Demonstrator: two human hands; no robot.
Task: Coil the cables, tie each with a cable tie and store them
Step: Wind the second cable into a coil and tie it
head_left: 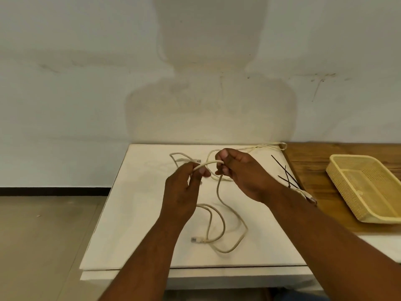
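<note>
A cream network cable (225, 208) hangs in loose loops from both hands onto the white table (134, 213); its clear plug (196, 239) lies near the front. My left hand (184, 187) pinches the cable near one end, and my right hand (240, 172) grips it a short span to the right, above the table. A second cream cable (263, 146) lies along the table's far edge. Several black cable ties (285, 173) lie crossed at the right edge, partly behind my right wrist. A cream mesh basket (347, 183) stands on the wooden surface to the right.
A pale wall rises directly behind the table. Grey floor lies to the left of the table. The wooden tabletop (312, 161) adjoins the white one on the right.
</note>
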